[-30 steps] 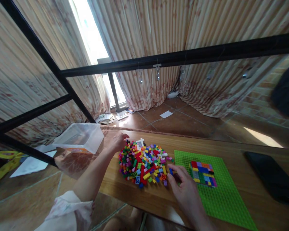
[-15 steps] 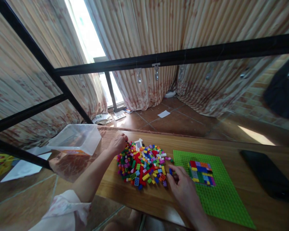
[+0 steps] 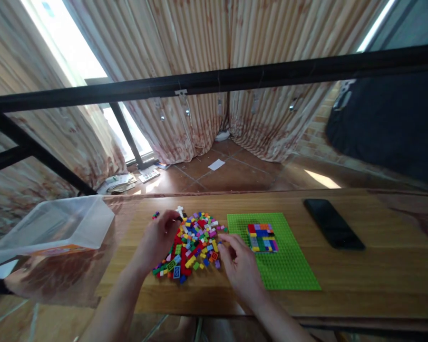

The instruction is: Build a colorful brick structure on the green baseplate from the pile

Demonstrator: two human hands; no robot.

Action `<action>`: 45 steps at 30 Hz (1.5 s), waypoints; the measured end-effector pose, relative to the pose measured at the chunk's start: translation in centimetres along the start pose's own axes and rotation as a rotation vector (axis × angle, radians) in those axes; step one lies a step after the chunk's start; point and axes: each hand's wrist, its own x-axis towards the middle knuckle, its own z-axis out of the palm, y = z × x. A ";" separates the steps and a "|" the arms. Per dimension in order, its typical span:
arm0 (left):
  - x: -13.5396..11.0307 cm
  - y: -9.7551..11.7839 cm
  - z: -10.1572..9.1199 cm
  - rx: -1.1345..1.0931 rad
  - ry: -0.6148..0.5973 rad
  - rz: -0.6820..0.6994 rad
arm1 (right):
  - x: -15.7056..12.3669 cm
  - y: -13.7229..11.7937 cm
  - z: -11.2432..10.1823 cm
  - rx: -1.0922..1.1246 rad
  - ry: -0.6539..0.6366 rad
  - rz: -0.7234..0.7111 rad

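A heap of small coloured bricks point(image 3: 194, 242) lies on the wooden table point(image 3: 360, 280). My left hand point(image 3: 159, 237) rests on the heap's left side with its fingers curled over the bricks. My right hand point(image 3: 238, 266) sits at the heap's right edge, fingers bent down onto the bricks near the left edge of the green baseplate point(image 3: 281, 270). A small block of coloured bricks point(image 3: 262, 237) is built on the baseplate. What either hand holds, if anything, is hidden under the fingers.
A clear plastic tub point(image 3: 53, 228) stands at the table's left end. A black phone point(image 3: 333, 223) lies to the right of the baseplate. A black metal bar point(image 3: 235, 78) crosses above the table. One loose brick point(image 3: 156, 214) lies behind the heap.
The view has swung to the right, so the table now sits further left in frame. My left hand has come from the heap's far left corner down onto its left side. My right hand stays at the heap's right edge.
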 end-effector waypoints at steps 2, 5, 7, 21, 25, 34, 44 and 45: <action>-1.3 2.9 1.7 -0.043 -0.051 0.109 | 0.0 -0.4 0.0 0.258 -0.049 0.149; -2.6 6.2 4.1 0.009 -0.142 0.231 | 0.2 -0.7 -0.4 0.647 -0.122 0.341; -3.1 7.5 5.3 0.053 -0.144 0.280 | 0.3 -0.7 -0.8 0.769 -0.125 0.391; 2.4 2.9 2.8 0.458 -0.050 -0.056 | 0.5 -0.8 -2.6 0.787 0.023 0.576; 6.8 -0.4 1.3 0.563 -0.132 -0.070 | 0.6 -0.6 -2.5 0.760 0.003 0.590; 7.3 -1.6 1.6 0.626 -0.270 0.010 | 0.7 -0.2 -2.3 0.749 -0.010 0.591; 7.7 -1.5 2.2 0.606 -0.265 0.026 | 0.5 0.2 -2.2 0.720 -0.033 0.568; 7.7 -1.5 2.2 0.599 -0.256 0.023 | 0.5 0.2 -2.2 0.716 -0.037 0.563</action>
